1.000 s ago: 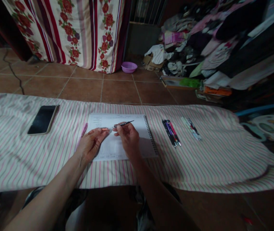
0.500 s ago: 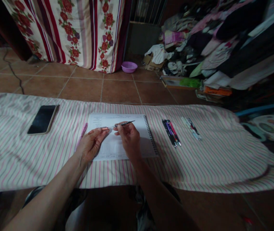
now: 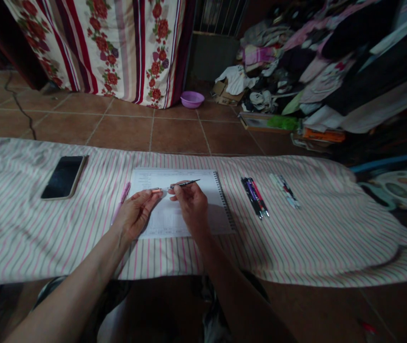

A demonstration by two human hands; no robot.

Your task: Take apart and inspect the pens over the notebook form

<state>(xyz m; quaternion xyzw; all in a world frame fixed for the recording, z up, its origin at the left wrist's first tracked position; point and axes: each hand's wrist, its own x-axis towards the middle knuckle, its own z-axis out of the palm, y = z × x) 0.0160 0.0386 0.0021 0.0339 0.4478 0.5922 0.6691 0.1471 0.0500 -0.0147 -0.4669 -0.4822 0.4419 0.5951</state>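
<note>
Above an open spiral notebook [image 3: 174, 219], both hands meet fingertip to fingertip. My left hand [image 3: 134, 214] pinches a short copper-coloured pen part [image 3: 156, 190]. Between thumb and fingers my right hand [image 3: 192, 205] grips a slim black pen [image 3: 189, 182], its dark tapered end pointing right. A pale, thin piece shows in the small gap between the two parts; whether it joins them I cannot tell. Left of the notebook lies a pink pen [image 3: 124, 193], partly hidden by my left hand. The page carries printed lines too small to read.
A phone [image 3: 63, 177] rests on the striped cloth [image 3: 92, 238] at left. Several pens [image 3: 254, 197] lie right of the notebook, with a group of white-patterned pens [image 3: 285, 191] farther right. Beyond, a purple basin [image 3: 192, 99] stands on the tiled floor near heaped clothes [image 3: 271, 57].
</note>
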